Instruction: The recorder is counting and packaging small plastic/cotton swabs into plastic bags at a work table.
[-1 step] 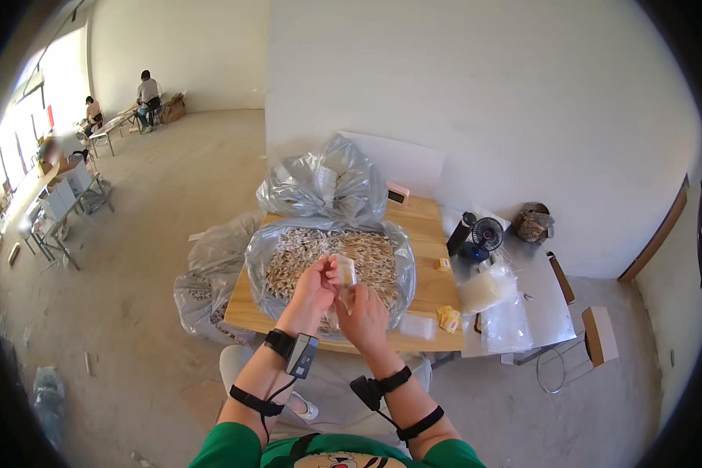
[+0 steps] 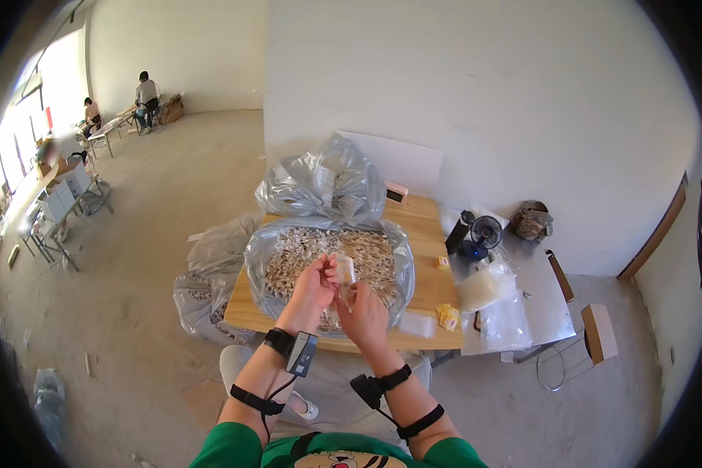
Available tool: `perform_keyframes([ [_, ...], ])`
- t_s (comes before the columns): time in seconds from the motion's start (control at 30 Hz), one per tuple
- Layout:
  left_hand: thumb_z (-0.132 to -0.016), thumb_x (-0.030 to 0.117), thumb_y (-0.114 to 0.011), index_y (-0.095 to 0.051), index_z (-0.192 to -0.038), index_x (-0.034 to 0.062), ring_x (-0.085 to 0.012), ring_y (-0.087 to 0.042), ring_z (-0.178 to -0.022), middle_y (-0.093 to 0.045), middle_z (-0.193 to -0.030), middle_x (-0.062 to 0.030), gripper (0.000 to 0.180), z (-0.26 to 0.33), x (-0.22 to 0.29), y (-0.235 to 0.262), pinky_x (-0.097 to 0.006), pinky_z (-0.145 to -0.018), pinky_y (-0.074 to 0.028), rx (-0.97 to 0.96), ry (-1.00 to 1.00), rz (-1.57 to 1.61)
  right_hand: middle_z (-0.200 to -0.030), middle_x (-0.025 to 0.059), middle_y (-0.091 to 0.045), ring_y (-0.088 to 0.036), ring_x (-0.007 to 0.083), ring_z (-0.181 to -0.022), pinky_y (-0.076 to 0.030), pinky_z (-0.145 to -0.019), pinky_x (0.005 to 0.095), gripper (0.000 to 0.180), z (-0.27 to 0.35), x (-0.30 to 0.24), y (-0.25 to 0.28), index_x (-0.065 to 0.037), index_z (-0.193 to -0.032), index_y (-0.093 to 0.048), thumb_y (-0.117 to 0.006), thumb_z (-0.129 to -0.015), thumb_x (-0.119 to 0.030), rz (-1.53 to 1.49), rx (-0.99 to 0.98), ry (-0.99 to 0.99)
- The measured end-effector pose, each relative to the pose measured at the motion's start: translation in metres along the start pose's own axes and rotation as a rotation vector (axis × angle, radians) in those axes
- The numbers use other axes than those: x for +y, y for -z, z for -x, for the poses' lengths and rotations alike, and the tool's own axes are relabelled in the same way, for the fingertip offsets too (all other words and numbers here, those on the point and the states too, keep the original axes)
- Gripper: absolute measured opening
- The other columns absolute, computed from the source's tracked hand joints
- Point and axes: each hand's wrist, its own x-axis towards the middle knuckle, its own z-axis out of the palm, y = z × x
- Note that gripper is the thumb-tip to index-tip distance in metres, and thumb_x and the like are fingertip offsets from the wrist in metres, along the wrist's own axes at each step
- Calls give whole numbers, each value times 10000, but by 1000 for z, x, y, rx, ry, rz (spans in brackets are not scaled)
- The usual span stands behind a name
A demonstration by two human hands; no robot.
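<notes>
A small clear plastic bag (image 2: 346, 271) is held upright between my two hands, above a large grey plastic bag (image 2: 261, 292) lying opened on the wooden table. Inside the large bag is a heap of small, slim, brown-and-white pieces (image 2: 296, 253), too small to name. My left hand (image 2: 316, 285) has its fingers curled against the small bag's upper left side. Lower on the right, my right hand (image 2: 364, 312) pinches the bag's bottom part. What the small bag contains cannot be made out clearly.
Behind the heap stands another bulging grey bag (image 2: 320, 183). Yellow packets (image 2: 448, 316) and a clear plastic sheet (image 2: 417, 325) lie to the right on the wooden table (image 2: 425, 285). A side table carries a small black fan (image 2: 486, 232), a bottle (image 2: 459, 232) and clear bags (image 2: 507, 324).
</notes>
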Motion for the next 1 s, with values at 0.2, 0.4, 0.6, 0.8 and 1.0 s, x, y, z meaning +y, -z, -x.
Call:
perform_keyframes([
  [0.2,-941,159,-469,-582,-913,2,-98,-516,-530,-620,-730,-59,196,-11,3,18,-189,-462,-431,-196,149,100,-792,136,-644,-622,346,-740,-483,-631,425,229,5,5,-16,-72,-862,-564,-669,-769,-252,-26,-217,-293],
  [0.4,-941,312,-487,-580,-852,25,-112,-486,-504,-578,-686,-32,314,4,-2,-3,-217,-446,-402,-27,-84,-386,-783,125,-558,-572,335,-728,-457,-608,444,107,-4,20,-15,-70,-817,-541,-607,-761,-133,-3,31,-67],
  [0.6,-885,404,-565,-559,-741,-28,-151,-574,-456,-589,-583,-97,455,13,-3,1,-278,-410,-446,92,-444,-1670,-763,118,-543,-559,321,-731,-460,-621,408,90,-22,23,-13,-71,-796,-535,-576,-735,-20,-21,108,259],
  [0.8,-883,228,-502,-606,-778,-20,-162,-585,-465,-621,-615,-104,288,9,12,-2,-271,-415,-447,93,-270,-1740,-765,121,-556,-563,320,-730,-458,-625,418,108,-11,21,-19,-58,-813,-544,-593,-724,-19,-69,96,332],
  [1.0,-842,167,-467,-634,-744,-5,-141,-588,-487,-631,-615,-92,259,0,16,7,-262,-420,-421,75,-180,-1537,-799,142,-577,-575,343,-740,-464,-628,415,154,-12,29,-22,-30,-899,-567,-619,-766,-87,-208,19,123],
])
